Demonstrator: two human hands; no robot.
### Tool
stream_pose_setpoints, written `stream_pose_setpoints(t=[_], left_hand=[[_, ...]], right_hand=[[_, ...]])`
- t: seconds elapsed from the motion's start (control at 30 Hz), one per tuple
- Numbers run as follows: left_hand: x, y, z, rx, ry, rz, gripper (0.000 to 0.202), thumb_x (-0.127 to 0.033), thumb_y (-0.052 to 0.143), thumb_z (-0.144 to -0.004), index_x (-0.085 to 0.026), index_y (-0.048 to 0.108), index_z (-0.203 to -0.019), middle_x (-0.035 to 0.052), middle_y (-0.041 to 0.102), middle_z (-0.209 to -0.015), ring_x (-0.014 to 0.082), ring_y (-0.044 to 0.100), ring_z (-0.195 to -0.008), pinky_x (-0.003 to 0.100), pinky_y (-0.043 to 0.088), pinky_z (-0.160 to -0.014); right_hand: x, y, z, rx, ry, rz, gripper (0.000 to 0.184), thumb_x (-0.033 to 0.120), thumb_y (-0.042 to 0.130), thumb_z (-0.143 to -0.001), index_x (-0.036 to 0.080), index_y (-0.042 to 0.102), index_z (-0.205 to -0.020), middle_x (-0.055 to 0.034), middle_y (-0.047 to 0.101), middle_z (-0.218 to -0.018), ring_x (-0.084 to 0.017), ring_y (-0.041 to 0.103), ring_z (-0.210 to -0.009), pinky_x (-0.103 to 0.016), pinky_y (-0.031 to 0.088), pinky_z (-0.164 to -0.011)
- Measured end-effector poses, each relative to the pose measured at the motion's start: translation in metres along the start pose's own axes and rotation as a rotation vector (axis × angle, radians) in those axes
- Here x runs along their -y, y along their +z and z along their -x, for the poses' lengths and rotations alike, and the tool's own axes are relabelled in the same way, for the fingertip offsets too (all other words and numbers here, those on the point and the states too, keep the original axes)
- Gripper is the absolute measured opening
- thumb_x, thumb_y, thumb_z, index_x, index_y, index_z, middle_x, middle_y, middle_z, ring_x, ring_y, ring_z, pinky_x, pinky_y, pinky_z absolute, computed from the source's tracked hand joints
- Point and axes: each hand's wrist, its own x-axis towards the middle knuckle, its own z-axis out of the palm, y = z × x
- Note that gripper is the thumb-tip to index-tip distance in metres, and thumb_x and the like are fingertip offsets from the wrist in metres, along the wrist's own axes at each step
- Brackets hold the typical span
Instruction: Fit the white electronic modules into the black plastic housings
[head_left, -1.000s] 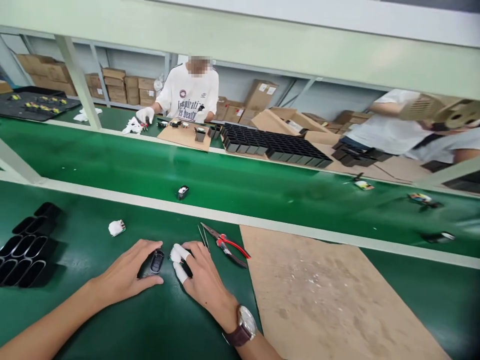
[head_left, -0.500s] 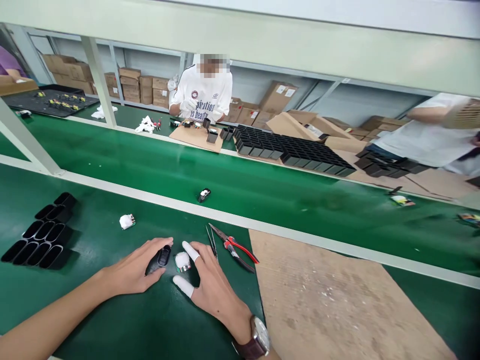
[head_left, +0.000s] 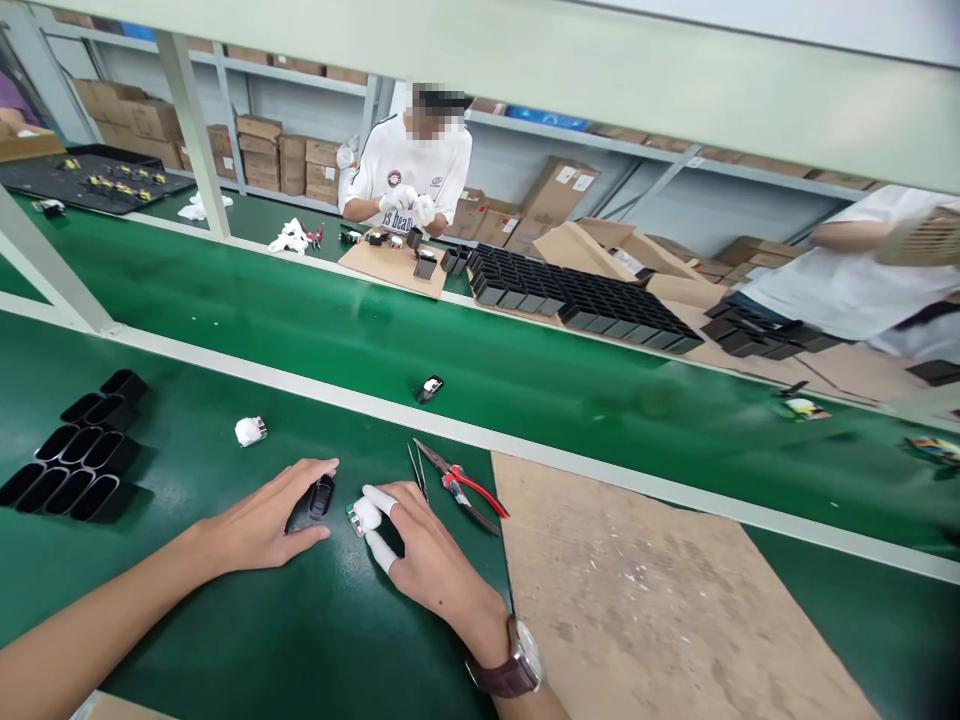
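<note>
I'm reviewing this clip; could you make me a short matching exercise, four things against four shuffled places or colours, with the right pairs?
Things
1. Pliers
2. Wristwatch
3. White-topped board nearest the hands
4. Black case nearest the hands

Places and colours
A. Within the curve of the left hand, between thumb and index finger
B. At the white-covered fingers of the right hand
C. One red handle, lying on the green table
D. Worn on the right wrist

Right pairs: 1-C, 2-D, 3-B, 4-A
</note>
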Motion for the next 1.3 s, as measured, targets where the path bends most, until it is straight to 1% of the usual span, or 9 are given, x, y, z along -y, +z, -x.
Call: stream_pose_setpoints(t=[0.07, 0.13, 0.23, 0.3, 0.53, 0.87, 1.03, 1.17, 1.3], left_hand=[[0.002, 0.002, 0.000, -0.017, -0.010, -0.006, 0.078, -0.033, 0.066, -0.101, -0.037, 0.023, -0.166, 0.0098, 0.057, -0.152, 0.0290, 0.062, -0.136, 0.045, 0.057, -0.110], [0.004, 0.004, 0.000, -0.037, -0.016, -0.007, 0.077, -0.034, 0.066, -0.102, -0.038, 0.024, -0.166, 0.0087, 0.061, -0.148, 0.0289, 0.064, -0.133, 0.045, 0.058, -0.108], [0.003, 0.008, 0.000, -0.053, 0.006, 0.003, 0.078, -0.031, 0.067, -0.102, -0.038, 0.023, -0.166, 0.0079, 0.064, -0.145, 0.0282, 0.063, -0.133, 0.045, 0.058, -0.108], [0.001, 0.009, 0.000, -0.063, 0.034, 0.011, 0.078, -0.028, 0.066, -0.103, -0.039, 0.022, -0.166, 0.0078, 0.064, -0.145, 0.0273, 0.062, -0.134, 0.046, 0.057, -0.109], [-0.004, 0.009, 0.000, -0.089, 0.069, -0.025, 0.079, -0.018, 0.063, -0.103, -0.039, 0.021, -0.166, 0.0088, 0.061, -0.148, 0.0276, 0.059, -0.137, 0.048, 0.057, -0.111], [-0.005, 0.011, 0.000, -0.074, 0.082, -0.036, 0.075, -0.016, 0.057, -0.105, -0.038, 0.020, -0.166, 0.0099, 0.057, -0.149, 0.0273, 0.056, -0.138, 0.051, 0.053, -0.114], [-0.007, 0.009, -0.001, -0.066, 0.075, -0.034, 0.075, -0.015, 0.057, -0.104, -0.038, 0.022, -0.166, 0.0090, 0.058, -0.149, 0.0269, 0.057, -0.137, 0.049, 0.055, -0.112], [-0.008, 0.011, -0.001, -0.041, 0.074, -0.035, 0.076, -0.014, 0.057, -0.104, -0.038, 0.020, -0.166, 0.0095, 0.056, -0.151, 0.0279, 0.055, -0.138, 0.051, 0.053, -0.114], [-0.007, 0.012, -0.001, -0.042, 0.084, -0.034, 0.073, -0.015, 0.059, -0.103, -0.037, 0.025, -0.165, 0.0104, 0.057, -0.150, 0.0290, 0.056, -0.137, 0.050, 0.054, -0.112]], right_hand=[[0.002, 0.002, -0.002, -0.075, -0.015, 0.032, 0.051, 0.012, 0.060, -0.099, 0.024, 0.050, -0.147, -0.0105, 0.067, -0.120, -0.027, 0.064, -0.110, -0.047, 0.063, -0.091], [0.008, 0.005, -0.004, -0.182, -0.036, 0.044, 0.049, 0.012, 0.061, -0.098, 0.023, 0.051, -0.145, -0.0113, 0.066, -0.118, -0.027, 0.064, -0.107, -0.046, 0.063, -0.087], [0.020, 0.009, -0.005, -0.314, -0.074, -0.004, 0.052, 0.012, 0.066, -0.096, 0.024, 0.051, -0.145, -0.0120, 0.063, -0.119, -0.026, 0.063, -0.109, -0.044, 0.061, -0.088], [0.026, 0.010, -0.005, -0.345, -0.104, -0.001, 0.055, 0.011, 0.068, -0.096, 0.024, 0.050, -0.146, -0.0126, 0.063, -0.120, -0.027, 0.062, -0.110, -0.044, 0.061, -0.089], [0.027, 0.014, -0.004, -0.350, -0.125, 0.083, 0.059, 0.010, 0.065, -0.096, 0.025, 0.045, -0.150, -0.0133, 0.066, -0.119, -0.028, 0.066, -0.108, -0.046, 0.062, -0.086], [0.027, 0.017, -0.002, -0.336, -0.165, 0.136, 0.045, 0.005, 0.065, -0.094, 0.019, 0.051, -0.135, -0.0165, 0.064, -0.122, -0.029, 0.061, -0.109, -0.046, 0.061, -0.084], [0.027, 0.016, -0.002, -0.323, -0.184, 0.155, 0.037, 0.003, 0.065, -0.092, 0.020, 0.054, -0.123, -0.0165, 0.063, -0.125, -0.030, 0.059, -0.110, -0.046, 0.060, -0.084], [0.026, 0.017, -0.001, -0.299, -0.177, 0.164, 0.033, 0.005, 0.063, -0.095, 0.020, 0.055, -0.123, -0.0157, 0.064, -0.125, -0.029, 0.060, -0.109, -0.046, 0.060, -0.083], [0.026, 0.018, -0.001, -0.259, -0.157, 0.179, 0.031, 0.007, 0.061, -0.096, 0.019, 0.056, -0.125, -0.0164, 0.064, -0.123, -0.030, 0.061, -0.108, -0.046, 0.060, -0.081]])
